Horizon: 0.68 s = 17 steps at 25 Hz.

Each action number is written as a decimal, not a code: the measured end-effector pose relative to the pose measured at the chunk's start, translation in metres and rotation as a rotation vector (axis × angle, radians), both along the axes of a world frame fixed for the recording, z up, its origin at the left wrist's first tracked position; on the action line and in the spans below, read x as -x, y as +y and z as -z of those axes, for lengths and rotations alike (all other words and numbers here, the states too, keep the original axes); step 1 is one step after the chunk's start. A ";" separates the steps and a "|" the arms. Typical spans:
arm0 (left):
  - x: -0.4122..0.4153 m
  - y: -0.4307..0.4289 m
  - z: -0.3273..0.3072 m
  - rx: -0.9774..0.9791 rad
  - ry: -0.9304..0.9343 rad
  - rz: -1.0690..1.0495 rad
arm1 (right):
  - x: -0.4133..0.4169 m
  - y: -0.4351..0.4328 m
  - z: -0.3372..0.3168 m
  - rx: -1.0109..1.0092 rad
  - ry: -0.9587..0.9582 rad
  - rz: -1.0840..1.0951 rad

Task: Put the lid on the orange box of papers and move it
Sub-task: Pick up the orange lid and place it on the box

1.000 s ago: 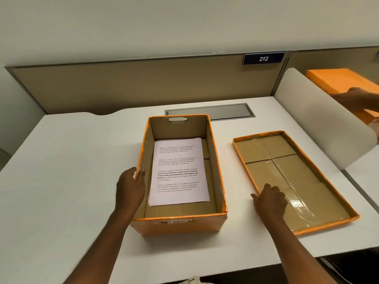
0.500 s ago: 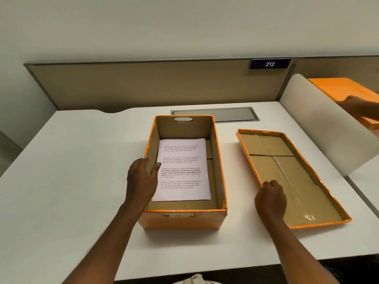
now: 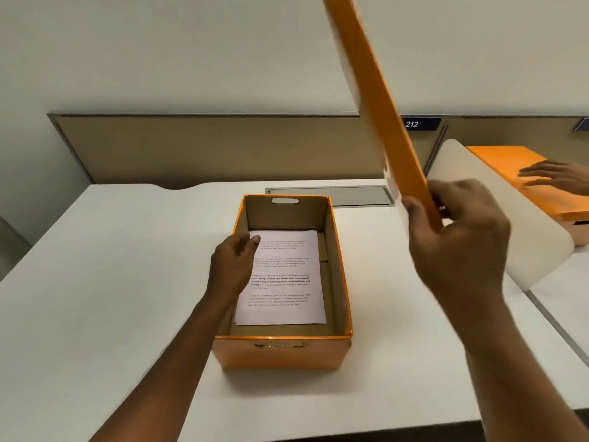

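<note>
While the white table lies wide and bare to the left of the left hand, the orange box stands open just under that hand, near the front edge. The left hand is loose, its fingers resting on the box's left wall and over the papers that lie flat inside. The right hand, up and to the right of the box, grips the orange lid, which stands on edge in the air. Farther right, past a white divider, another person's hand rests on a second orange box.
</note>
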<state>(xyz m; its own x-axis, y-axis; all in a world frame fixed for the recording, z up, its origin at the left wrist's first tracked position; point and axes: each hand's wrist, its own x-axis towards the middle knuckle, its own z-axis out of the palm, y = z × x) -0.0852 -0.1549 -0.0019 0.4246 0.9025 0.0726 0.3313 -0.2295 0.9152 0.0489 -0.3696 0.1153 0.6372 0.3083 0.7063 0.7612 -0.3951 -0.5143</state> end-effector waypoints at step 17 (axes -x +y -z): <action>0.061 0.014 -0.011 0.426 -0.179 0.123 | -0.015 0.056 0.102 -0.154 1.028 -0.274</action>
